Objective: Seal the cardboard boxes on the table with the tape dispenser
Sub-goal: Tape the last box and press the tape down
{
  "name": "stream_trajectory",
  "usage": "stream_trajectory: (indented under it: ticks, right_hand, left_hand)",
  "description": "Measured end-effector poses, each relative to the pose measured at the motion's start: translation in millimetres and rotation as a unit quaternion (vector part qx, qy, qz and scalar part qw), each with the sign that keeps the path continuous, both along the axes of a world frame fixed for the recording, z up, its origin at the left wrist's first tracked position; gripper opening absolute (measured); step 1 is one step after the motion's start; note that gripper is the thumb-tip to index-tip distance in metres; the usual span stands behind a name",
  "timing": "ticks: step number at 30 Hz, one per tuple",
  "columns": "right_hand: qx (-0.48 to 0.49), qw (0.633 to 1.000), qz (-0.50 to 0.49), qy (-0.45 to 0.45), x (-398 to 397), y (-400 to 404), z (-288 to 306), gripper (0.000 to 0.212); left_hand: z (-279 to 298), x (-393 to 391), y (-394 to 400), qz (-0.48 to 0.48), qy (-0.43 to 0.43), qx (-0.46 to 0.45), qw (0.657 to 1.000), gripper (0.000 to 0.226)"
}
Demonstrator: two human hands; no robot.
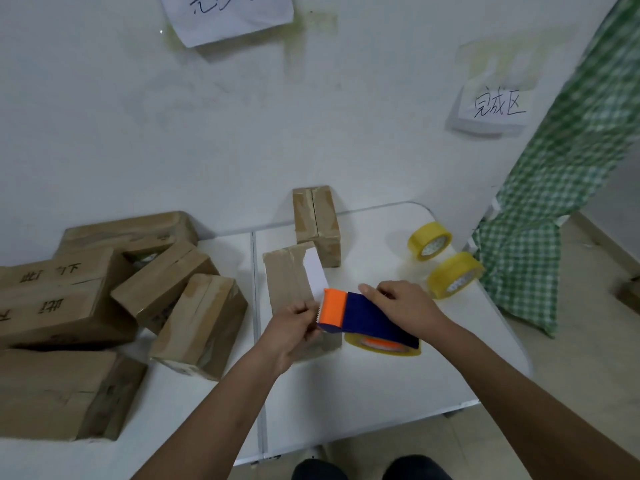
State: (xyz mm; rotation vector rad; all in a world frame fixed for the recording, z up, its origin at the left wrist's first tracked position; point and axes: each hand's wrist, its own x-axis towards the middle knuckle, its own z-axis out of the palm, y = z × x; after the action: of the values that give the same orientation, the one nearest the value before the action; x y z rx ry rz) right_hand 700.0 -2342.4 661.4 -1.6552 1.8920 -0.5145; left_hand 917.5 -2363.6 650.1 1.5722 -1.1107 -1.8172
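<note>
A pale, scuffed wall (242,133) fills the far half of the scene, with two handwritten paper signs (491,109) taped to it. Below it stands a smooth white table (363,393) with rounded corners and a seam down its middle. A green checked cloth (554,202) hangs at the right, past the table's edge.

On the left half of the table lies a loose heap of brown cardboard boxes (69,306), flat-sided and rectangular, some tilted against each other, their seams glossy with tape. Near the middle lies a long cardboard box (287,282) with a white label on its top; another box (317,223) stands just behind it against the wall.

Two rolls of yellow tape (453,275) stand on edge at the far right of the table.

The tape dispenser (360,317), dark blue plastic with an orange toothed head and a yellow roll beneath, sits over the near end of the long box. The right hand (405,306) grips its blue body from above. The left hand (294,327) is curled at the toothed edge, seemingly pinching the tape end there.
</note>
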Motion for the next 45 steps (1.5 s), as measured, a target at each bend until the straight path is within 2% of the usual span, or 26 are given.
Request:
stream_trajectory:
  ticks: [7,13,17,20,26,31,36,45]
  right_hand:
    - [0.015,0.999,0.017,0.042,1,-1,1,0.065]
    - [-0.013,0.994,0.049,0.093,5,-10,4,0.060]
    - [-0.001,0.992,0.068,0.108,-1,-14,0,0.058]
    - [0.013,0.990,0.073,0.120,-8,-18,-4,0.057]
    - [0.042,0.986,0.068,0.143,-41,-23,-17,0.064]
    - [0.048,0.982,0.072,0.170,-41,-30,-22,0.067]
    - [0.039,0.980,0.043,0.188,-42,-31,-28,0.073]
    - [0.061,0.968,0.035,0.240,-50,-34,-36,0.068]
  left_hand:
    - [5,-7,6,0.013,-0.091,-0.105,0.990,0.017]
    - [-2,3,2,0.064,-0.107,-0.142,0.982,0.015]
    - [-8,31,-9,0.100,-0.079,-0.142,0.982,0.015]
    - [-13,53,-13,0.126,-0.088,-0.143,0.978,0.016]
    - [-37,107,-1,0.197,-0.178,-0.117,0.957,0.023]
    - [-59,105,9,0.224,-0.158,-0.069,0.959,0.015]
    - [-64,100,16,0.248,-0.158,-0.080,0.953,0.016]
    - [-67,69,34,0.277,-0.160,-0.078,0.944,0.011]
